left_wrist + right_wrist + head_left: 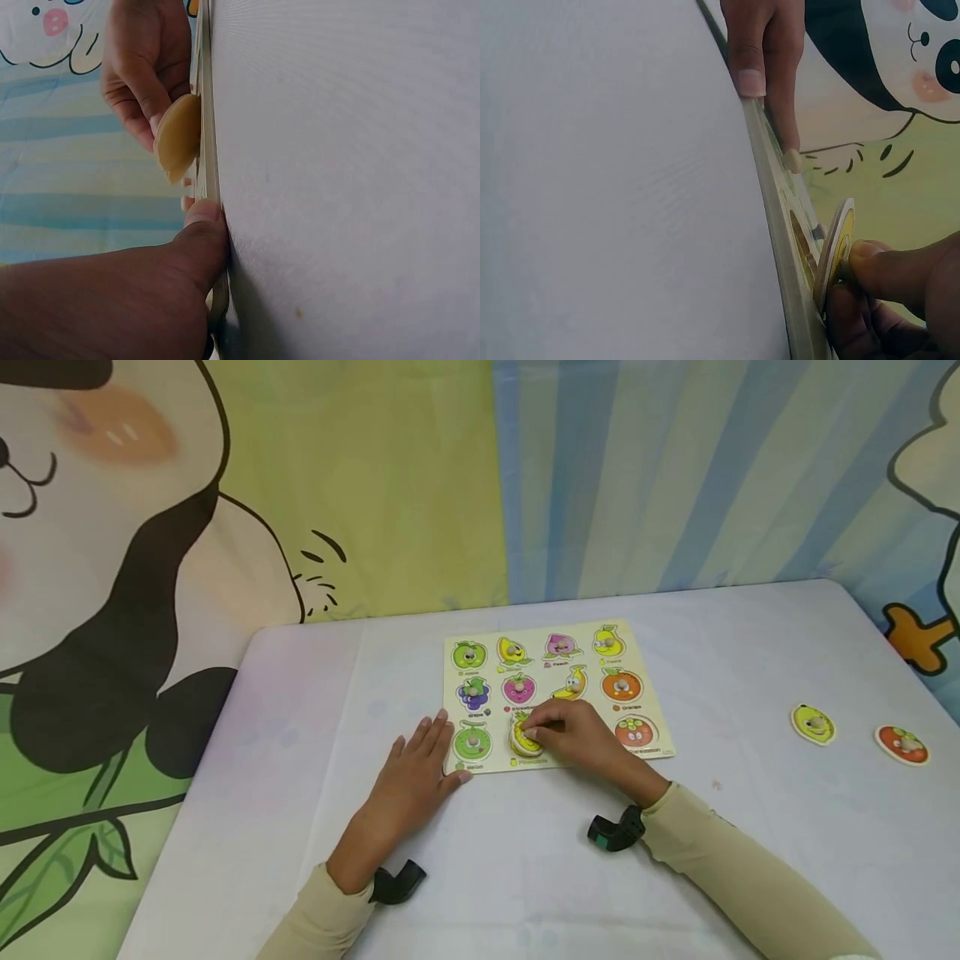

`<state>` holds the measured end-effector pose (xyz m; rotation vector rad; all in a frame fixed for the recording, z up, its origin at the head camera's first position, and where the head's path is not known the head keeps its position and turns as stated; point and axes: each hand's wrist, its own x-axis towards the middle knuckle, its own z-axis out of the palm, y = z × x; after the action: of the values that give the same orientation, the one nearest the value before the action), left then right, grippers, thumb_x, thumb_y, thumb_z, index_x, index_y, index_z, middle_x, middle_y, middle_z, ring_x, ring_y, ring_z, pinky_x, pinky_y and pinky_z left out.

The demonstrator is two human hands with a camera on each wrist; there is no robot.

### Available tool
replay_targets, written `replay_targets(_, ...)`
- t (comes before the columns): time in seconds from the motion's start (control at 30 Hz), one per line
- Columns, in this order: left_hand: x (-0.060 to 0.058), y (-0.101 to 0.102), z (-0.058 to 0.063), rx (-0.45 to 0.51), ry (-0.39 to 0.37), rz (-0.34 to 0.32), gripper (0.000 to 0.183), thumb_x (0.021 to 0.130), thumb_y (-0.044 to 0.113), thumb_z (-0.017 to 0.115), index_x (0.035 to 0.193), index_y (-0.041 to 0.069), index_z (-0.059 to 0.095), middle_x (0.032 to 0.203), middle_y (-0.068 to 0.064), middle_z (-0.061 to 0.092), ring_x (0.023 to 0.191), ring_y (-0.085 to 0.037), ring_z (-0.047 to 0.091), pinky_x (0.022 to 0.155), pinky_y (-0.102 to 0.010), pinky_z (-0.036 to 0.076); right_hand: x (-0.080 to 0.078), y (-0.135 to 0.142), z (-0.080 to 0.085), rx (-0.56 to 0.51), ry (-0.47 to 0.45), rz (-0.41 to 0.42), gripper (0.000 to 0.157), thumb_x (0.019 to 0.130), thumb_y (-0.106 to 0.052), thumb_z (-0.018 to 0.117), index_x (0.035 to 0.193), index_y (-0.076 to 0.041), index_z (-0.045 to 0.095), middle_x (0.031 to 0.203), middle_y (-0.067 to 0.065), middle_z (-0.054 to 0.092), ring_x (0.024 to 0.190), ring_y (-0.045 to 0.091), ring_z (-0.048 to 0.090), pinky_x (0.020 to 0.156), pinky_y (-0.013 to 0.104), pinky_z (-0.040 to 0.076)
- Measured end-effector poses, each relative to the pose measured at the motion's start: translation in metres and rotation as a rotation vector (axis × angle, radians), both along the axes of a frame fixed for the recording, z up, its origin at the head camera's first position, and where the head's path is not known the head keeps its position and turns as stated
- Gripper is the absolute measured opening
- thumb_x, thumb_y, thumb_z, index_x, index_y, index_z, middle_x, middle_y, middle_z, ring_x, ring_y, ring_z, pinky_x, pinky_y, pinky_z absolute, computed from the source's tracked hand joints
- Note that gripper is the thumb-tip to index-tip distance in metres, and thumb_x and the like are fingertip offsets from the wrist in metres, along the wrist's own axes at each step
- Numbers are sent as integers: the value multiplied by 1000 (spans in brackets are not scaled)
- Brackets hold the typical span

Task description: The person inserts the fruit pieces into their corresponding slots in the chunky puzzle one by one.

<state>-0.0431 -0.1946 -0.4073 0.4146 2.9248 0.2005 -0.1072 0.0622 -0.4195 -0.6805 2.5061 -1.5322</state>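
A wooden fruit puzzle board [558, 756] lies on the table. My right hand [581, 735] pinches the knob of a yellow pineapple puzzle piece [522, 739] over the bottom row. In the right wrist view that piece [832, 255] is tilted, its lower edge at the board and its upper part raised off it. My left hand [412, 777] lies with its fingers extended along the board's left edge, and its thumb [202, 214] touches the front edge. Several fruit pieces sit in the board, among them the melon [472, 742], the strawberry [519, 689] and the orange [622, 685].
Two loose pieces lie on the white tabletop [525, 860] to the right: a yellow lemon-like one [813, 724] and a red one with a knob [902, 745]. A printed cloth backdrop [390, 485] stands behind the table. Each wrist wears a black camera mount [617, 829].
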Motion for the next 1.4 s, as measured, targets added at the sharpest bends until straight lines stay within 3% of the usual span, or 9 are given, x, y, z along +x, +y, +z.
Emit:
replay_targets(0.3,-2,0,1,10,24,-4,80,95,47,58,153,1,26,159,-14,19,146,-32,15,112,-57,20,-1,-3,8,94,56,18,7,88,-5,72,92,-10,77,93,-2,69,90,14,62,81,34,50)
replay_targets(0.67,-1,2,3,0,23,-8,80,95,47,58,153,2,26,159,-14,19,146,-32,15,111,-58,20,0,-9,14,176,53,14,6,87,-5,72,89,-8,77,87,-1,68,80,12,57,70,30,47)
replay_targets(1.4,0,0,1,4,14,2,81,95,47,58,153,3,24,160,-13,18,147,-30,13,112,-57,18,1,-14,14,209,61,24,7,87,-2,72,89,-6,77,86,-1,66,81,13,58,71,30,47)
